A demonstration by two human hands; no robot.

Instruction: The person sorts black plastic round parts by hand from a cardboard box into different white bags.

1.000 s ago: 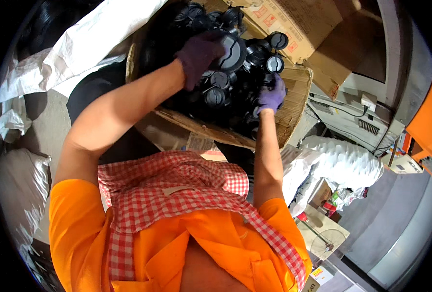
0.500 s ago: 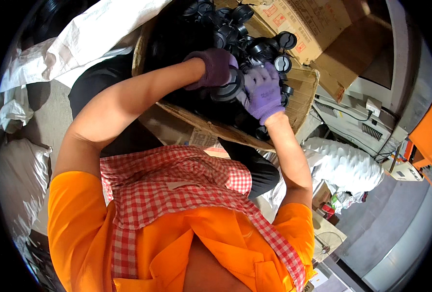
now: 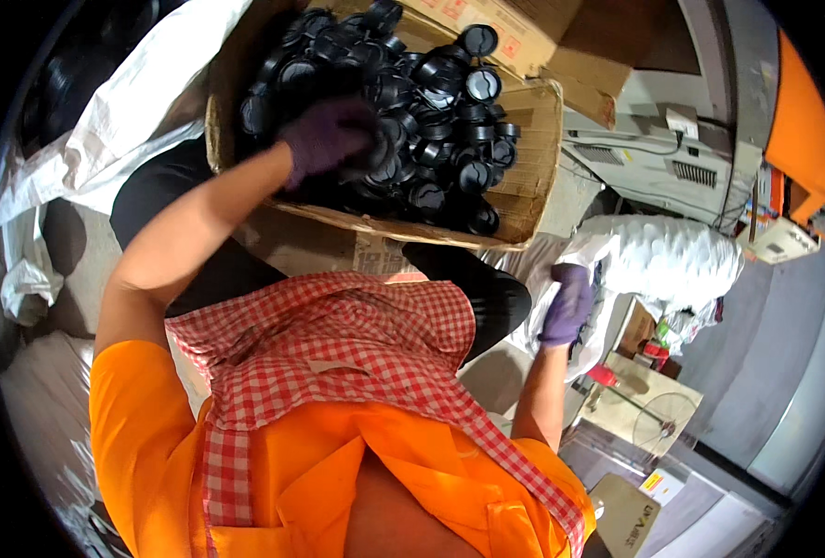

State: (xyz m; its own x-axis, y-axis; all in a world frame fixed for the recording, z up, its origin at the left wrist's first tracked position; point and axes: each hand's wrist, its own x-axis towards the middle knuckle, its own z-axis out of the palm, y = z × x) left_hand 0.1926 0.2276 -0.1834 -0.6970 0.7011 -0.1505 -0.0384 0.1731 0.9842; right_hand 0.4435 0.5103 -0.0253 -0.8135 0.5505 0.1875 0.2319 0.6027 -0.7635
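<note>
left fingers [image 3: 349, 117] blur over black caps [image 3: 475, 177] heaped in a cardboard box [image 3: 529, 200]; right fingers [image 3: 572, 276] look curled over a white bag [image 3: 602, 321]; whether either grips, i cannot tell. the near rim [image 3: 384, 229] runs below the left; floor [image 3: 488, 374] shows below the right.

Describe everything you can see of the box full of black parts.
The box looks like brown cardboard, open at the top, its rim creased and worn. It lies in front of the person, its near edge by the knees, and appears slightly skewed in this view. Round black parts are heaped inside, leaving much of the right wall bare. The purple-gloved left hand reaches in over the near rim. The underside is hidden.
</note>
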